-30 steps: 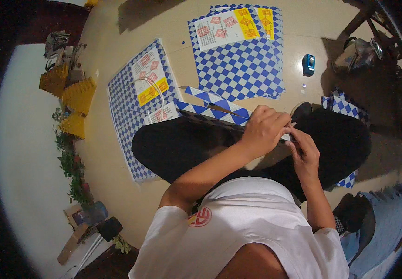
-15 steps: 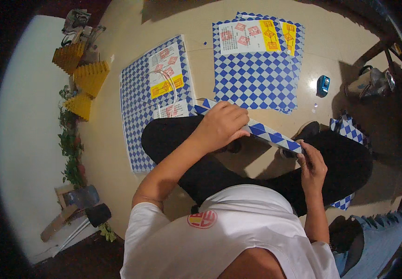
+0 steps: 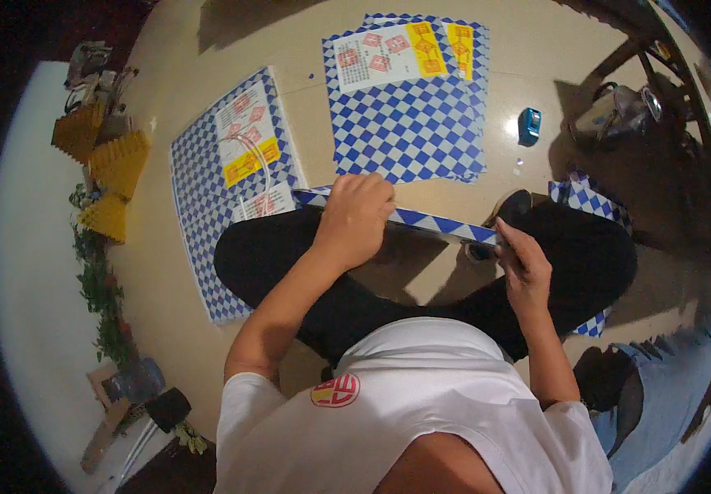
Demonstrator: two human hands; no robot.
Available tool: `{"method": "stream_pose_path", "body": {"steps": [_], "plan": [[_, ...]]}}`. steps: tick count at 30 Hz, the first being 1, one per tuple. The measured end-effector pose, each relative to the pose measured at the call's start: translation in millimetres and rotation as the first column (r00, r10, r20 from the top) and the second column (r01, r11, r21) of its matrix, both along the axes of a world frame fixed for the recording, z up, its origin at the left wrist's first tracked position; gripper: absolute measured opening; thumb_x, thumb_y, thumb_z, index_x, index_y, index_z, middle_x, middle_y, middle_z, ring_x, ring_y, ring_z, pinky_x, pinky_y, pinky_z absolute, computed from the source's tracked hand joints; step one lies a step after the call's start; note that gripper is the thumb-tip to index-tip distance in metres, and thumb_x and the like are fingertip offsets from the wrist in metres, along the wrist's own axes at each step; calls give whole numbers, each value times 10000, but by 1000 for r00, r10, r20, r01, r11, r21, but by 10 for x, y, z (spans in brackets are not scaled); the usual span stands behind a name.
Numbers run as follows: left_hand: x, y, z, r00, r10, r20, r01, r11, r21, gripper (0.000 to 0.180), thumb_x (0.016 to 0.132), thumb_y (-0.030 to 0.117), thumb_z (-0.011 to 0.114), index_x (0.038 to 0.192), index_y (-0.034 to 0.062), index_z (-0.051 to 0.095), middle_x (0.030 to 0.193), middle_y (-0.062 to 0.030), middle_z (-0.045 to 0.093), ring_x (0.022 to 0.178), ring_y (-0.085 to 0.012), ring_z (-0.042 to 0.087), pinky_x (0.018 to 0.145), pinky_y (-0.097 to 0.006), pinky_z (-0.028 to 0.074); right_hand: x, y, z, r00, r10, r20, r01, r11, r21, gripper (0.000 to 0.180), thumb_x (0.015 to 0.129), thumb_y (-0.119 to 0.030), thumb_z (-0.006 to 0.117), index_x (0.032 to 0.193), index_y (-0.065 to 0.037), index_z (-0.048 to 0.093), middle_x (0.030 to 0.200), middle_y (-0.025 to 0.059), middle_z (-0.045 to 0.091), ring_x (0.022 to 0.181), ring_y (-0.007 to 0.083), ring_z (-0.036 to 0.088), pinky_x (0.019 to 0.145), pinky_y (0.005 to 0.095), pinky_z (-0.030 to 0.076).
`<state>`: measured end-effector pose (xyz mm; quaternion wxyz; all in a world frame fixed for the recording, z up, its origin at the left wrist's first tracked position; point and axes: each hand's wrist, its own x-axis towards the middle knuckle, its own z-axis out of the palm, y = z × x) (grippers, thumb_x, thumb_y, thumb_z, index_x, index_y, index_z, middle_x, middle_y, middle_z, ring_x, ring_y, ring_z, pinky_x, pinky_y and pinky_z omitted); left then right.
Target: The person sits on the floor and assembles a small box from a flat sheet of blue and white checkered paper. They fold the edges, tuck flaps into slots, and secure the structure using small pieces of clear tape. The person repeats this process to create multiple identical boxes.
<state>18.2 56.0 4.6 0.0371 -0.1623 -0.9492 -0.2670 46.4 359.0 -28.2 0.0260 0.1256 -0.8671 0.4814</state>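
A thin, flat blue-and-white checkered piece [image 3: 438, 223] lies across my thighs, seen nearly edge-on as a long narrow strip. My left hand [image 3: 357, 216] is closed over its left part, with the fingers bent over the upper edge. At the strip's right end, my right hand [image 3: 525, 267] pinches the corner between thumb and fingers. Beyond my hands, checkered sheets [image 3: 409, 136] with a white and yellow label overlap on the floor. Left of them is a thicker checkered pack [image 3: 195, 185], with a pale loop of cord [image 3: 266, 165] lying on it.
A small teal tool [image 3: 529, 127], perhaps a tape measure, lies right of the sheets. Farther right stand a metal pot [image 3: 610, 115] and dark furniture legs. More checkered material [image 3: 590, 202] sits by my right knee. Yellow pleated pieces [image 3: 121, 165] and a leafy plant [image 3: 102, 280] line the left wall.
The whole view has shifted, so the floor things appear farther left. The checkered piece lies flatter and shows a narrower strip. Both hands keep their hold on it.
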Motion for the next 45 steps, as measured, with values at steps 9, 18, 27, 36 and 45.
{"method": "stream_pose_path", "body": {"steps": [9,18,27,36,45], "plan": [[73,105,-139,988,149,-41,-150,989,-18,123,931,126,581,1020,42,594,1002,-142,610,999,-381,570,949,-479,400,-84,-9,-63,999,34,-33,-34,999,24,448,814,99,694,1231,-66,679,1133,143,693,1032,322,664,883,371,532],[106,192,-202,971,-85,-225,81,996,-25,356,829,91,728,1177,164,749,984,-74,677,889,-288,627,812,-417,472,-108,-15,-48,996,45,-77,-43,999,25,440,815,96,691,1227,-56,664,1139,150,683,1040,336,647,881,394,525],[-184,91,-215,906,-85,-415,62,996,-69,457,741,137,787,1196,160,755,895,-54,657,826,-261,614,756,-410,434,-416,-143,93,983,28,-179,-35,999,-33,360,857,64,677,1204,-32,665,1118,162,678,1042,348,642,900,404,514],[-211,-15,-323,943,39,-330,-62,996,-60,343,779,85,762,1119,129,766,941,-59,668,906,-256,621,895,-421,409,-555,-392,-182,993,40,108,-1,939,-343,252,919,-86,678,1169,-73,703,1133,77,657,986,212,605,852,325,494],[-211,-169,-410,959,101,-263,-84,993,77,265,842,96,703,1100,92,762,1020,-66,699,1021,-254,631,1004,-417,371,-581,-576,-303,800,232,554,233,731,-642,230,1003,-192,593,1168,-89,716,1036,-24,603,818,65,507,704,232,422]]}}
